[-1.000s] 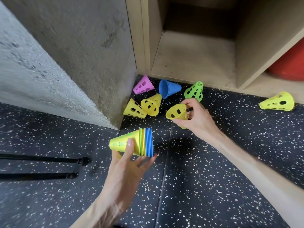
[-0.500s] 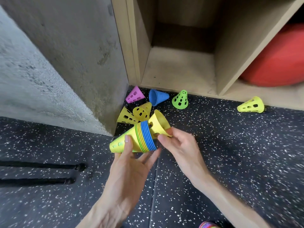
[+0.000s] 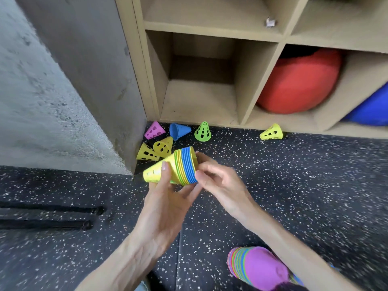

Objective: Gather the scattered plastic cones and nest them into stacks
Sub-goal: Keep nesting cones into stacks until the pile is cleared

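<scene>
My left hand (image 3: 165, 200) grips a nested stack of cones (image 3: 174, 168), yellow on the outside with green, yellow and blue rims, lying sideways with its tip to the left. My right hand (image 3: 218, 183) holds the stack's wide blue end, fingers curled at the rim. Loose cones lie on the floor behind: a pink cone (image 3: 154, 130), a blue cone (image 3: 178, 130), a green cone (image 3: 203, 132), two yellow cones (image 3: 162, 145) (image 3: 146, 153) by the wall corner, and a far yellow cone (image 3: 271, 132). A second stack with a pink top (image 3: 258, 267) sits at the bottom right.
A wooden cubby shelf (image 3: 201, 101) stands behind the cones, holding a red ball (image 3: 298, 80) and a blue ball (image 3: 371, 110). A grey concrete wall (image 3: 63, 80) juts out on the left. Two black bars (image 3: 48, 217) lie on the speckled floor at left.
My right hand brought a yellow cone from the floor to the stack and pushed it into the wide end. The view has tilted up, showing more shelf.
</scene>
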